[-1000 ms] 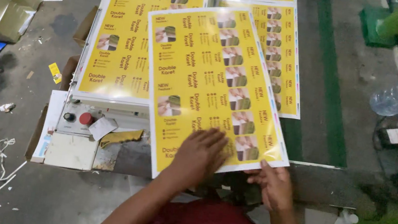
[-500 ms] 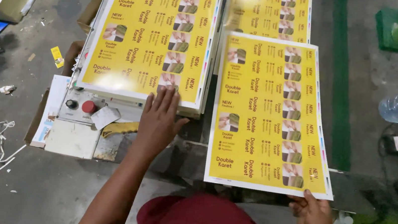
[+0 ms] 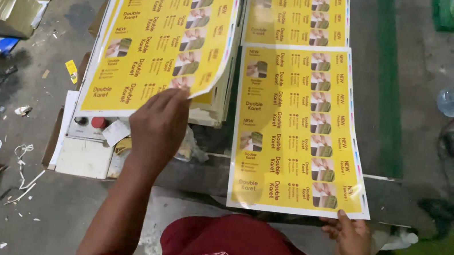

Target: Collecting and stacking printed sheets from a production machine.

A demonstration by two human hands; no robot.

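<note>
At the near edge of the worktop (image 3: 289, 181), the left hand (image 3: 159, 128) had its fingers pinched shut on the near right corner of the top glossy yellow printed sheet (image 3: 163, 39), curling that corner up off the thick stack of like sheets (image 3: 215, 106) beneath it. The right hand (image 3: 349, 240) gripped the near right corner of a second glossy yellow printed sheet (image 3: 299, 128), which lay flat to the right of the stack, its near end overhanging the worktop's edge, partly covering another sheet further back. So one sheet appeared already moved across, while the next was only lifted at a corner, and a good many remained in the stack. Just left of the wrist sat a grey control box with a red button (image 3: 86, 142) (paper scraps littered the floor beyond).
</note>
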